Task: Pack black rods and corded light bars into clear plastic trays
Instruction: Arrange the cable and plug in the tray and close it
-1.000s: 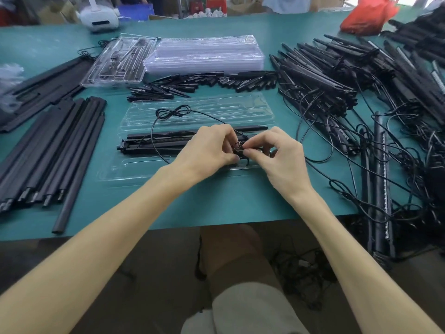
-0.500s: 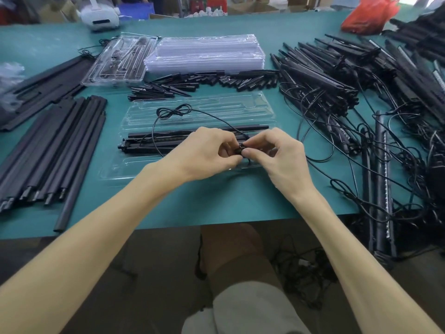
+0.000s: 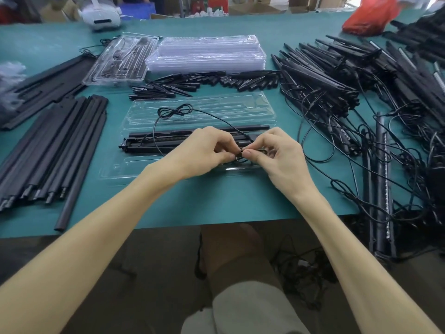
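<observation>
Cord loop [image 3: 241, 159] wider now, between left hand [image 3: 204, 150] and right hand [image 3: 279, 153].

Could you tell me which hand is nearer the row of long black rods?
Left: the left hand sits right of the long black rods; the right hand is farther right.

Open tray [image 3: 197, 109] at frame centre on the table [image 3: 216, 201]; light bar [image 3: 168, 141] lies lengthwise in it, its cord [image 3: 174, 110] looped just above; left hand [image 3: 204, 150] and right hand [image 3: 277, 153] meet over the tray's right half, pinching the cord; rods [image 3: 55, 150] at left; stack of empty trays [image 3: 207, 53] upper centre, packed tray [image 3: 120, 61] to its left; short rod pieces [image 3: 204, 81] between stack and open tray; heap of corded light bars [image 3: 325, 80] at right.
</observation>
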Motion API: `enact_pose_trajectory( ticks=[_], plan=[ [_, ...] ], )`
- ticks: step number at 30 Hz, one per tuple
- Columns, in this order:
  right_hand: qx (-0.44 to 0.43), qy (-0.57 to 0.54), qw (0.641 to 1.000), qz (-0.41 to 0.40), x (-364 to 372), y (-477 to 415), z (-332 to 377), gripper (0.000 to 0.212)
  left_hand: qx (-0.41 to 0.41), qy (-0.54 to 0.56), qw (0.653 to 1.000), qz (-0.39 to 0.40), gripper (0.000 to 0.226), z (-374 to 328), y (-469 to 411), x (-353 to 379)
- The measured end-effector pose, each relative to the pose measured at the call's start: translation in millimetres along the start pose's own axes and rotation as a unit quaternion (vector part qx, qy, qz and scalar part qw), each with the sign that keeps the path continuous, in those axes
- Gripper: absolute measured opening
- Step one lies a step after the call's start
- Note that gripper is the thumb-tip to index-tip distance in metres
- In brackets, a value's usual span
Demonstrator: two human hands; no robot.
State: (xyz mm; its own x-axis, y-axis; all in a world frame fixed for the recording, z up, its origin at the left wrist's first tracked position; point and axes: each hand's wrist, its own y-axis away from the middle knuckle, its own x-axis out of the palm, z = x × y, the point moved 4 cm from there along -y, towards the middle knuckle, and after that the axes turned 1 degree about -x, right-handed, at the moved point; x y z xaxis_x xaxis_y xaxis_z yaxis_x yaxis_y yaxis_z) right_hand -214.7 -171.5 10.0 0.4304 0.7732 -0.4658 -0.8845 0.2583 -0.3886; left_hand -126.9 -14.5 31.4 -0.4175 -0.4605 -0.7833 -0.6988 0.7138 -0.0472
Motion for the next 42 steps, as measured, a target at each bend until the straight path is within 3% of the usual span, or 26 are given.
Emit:
enact_pose_trajectory(
  ticks=[23, 34, 42],
  plan=[
    [0.006, 0.026, 1.0, 0.005, 0.2, 1.3, -1.1, 0.015, -0.027, 0.021, 0.995, -0.09, 0.016, 0.3, -4.8, 5.0],
    [0.015, 0.041, 0.999, 0.016, 0.6, 2.5, 3.2, 0.009, -0.026, 0.035, 0.994, -0.103, 0.004, 4.2, -1.3, 9.1],
    [0.019, 0.037, 0.999, 0.023, 1.2, 0.7, 1.6, 0.006, -0.001, 0.057, 0.993, -0.103, 0.008, 4.2, 8.3, 0.0]
  ],
)
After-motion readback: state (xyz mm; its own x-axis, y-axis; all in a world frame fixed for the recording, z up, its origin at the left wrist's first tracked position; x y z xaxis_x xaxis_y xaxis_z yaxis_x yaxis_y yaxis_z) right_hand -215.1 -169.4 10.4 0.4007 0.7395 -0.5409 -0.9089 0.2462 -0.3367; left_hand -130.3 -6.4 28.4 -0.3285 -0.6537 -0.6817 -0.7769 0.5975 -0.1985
